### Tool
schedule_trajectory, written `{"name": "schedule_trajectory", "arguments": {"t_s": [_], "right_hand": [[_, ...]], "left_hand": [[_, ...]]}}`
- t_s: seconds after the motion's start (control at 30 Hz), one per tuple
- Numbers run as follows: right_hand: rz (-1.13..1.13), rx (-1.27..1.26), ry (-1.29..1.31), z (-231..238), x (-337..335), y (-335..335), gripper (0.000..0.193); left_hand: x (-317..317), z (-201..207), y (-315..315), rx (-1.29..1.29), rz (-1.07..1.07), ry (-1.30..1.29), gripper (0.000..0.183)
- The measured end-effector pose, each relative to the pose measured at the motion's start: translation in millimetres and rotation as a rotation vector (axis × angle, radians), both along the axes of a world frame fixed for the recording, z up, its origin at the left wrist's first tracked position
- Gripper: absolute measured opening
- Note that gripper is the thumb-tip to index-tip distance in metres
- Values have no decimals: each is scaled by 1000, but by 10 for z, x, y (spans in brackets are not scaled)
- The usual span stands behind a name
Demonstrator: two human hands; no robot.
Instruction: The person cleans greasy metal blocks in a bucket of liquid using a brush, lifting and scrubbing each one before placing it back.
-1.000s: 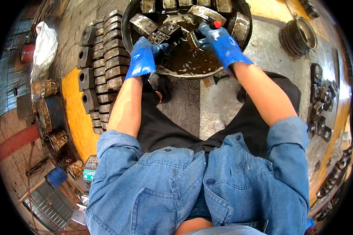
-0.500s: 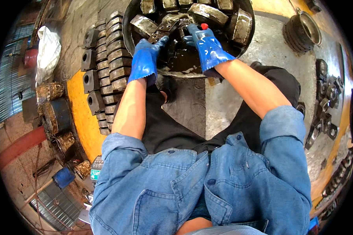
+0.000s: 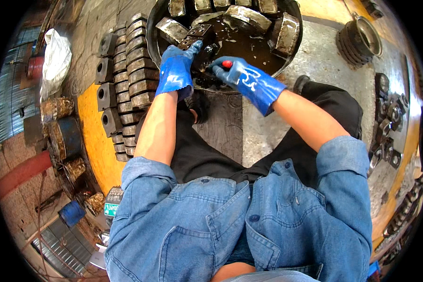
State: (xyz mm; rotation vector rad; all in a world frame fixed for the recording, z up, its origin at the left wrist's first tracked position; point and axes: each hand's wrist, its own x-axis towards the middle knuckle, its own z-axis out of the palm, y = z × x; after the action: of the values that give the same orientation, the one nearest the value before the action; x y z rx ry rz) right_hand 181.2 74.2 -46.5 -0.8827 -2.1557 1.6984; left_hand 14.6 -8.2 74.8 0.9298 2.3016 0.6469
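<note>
Blue Gloves Over a Basin of Murky Liquid on a Crowded Shop Floor

A person in a denim jacket (image 3: 188, 211) and black trousers (image 3: 336, 108) works over a round metal basin (image 3: 151, 44) that holds murky brown liquid (image 3: 239, 47). The gloved left hand (image 3: 177, 58) lies against a dark drilled block (image 3: 200, 31) at the basin's left side; whether its fingers close beneath the block cannot be told. The gloved right hand (image 3: 232, 73), just beside it over the near part of the basin, is curled tight around a red-ended tool (image 3: 227, 64). Bulky, wet metal pieces (image 3: 246, 19) line the far and right sides of the basin.

On the floor to the left, ridged metal segments (image 3: 141, 68) stand in long rows beside dark blocks with round holes (image 3: 105, 96), next to a yellow panel (image 3: 96, 136). Farther left are a white sack (image 3: 56, 58), a red beam (image 3: 23, 174), a blue can (image 3: 72, 213) and corrugated sheeting (image 3: 11, 89). On the right, a scuffed grey floor plate (image 3: 263, 134) stretches toward a stack of metal rings (image 3: 359, 42) at the far side and a cluster of small dark parts (image 3: 387, 117) nearer the person
</note>
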Motion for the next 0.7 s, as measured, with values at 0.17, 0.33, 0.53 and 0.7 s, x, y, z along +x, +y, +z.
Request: {"name": "schedule_trajectory", "arguments": {"t_s": [0.17, 0.33, 0.53, 0.7], "right_hand": [[-65, 26, -247, -242, -140, 512, 29], [-308, -153, -226, -596, -213, 886, 34], [-393, -381, 15, -247, -282, 874, 38], [-251, -254, 276, -84, -325, 591, 34]], "left_hand": [[-87, -150, 68, -74, 69, 172, 81], [-352, -535, 192, -179, 113, 408, 84], [-335, -429, 96, -143, 105, 268, 85], [-309, -361, 92, -151, 116, 225, 86]]}}
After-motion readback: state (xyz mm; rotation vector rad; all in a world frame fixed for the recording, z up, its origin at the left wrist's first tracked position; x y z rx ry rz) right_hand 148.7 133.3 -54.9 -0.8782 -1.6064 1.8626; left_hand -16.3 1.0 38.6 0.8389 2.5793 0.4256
